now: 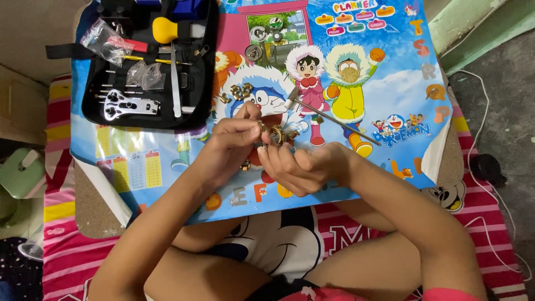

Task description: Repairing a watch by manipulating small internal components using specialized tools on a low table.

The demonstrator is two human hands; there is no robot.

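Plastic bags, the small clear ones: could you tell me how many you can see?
2. One clear bag lies at the upper left corner of the open black tool case; a second clear bag lies near the case's middle. More may be hidden among the tools.

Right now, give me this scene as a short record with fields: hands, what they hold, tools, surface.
left hand: left hand pinches the gold watch from the left
right hand: right hand supports the watch from below
loose parts: gold links above the hands
tools: small hammer to the right; black tool case open at upper left
surface: cartoon mat
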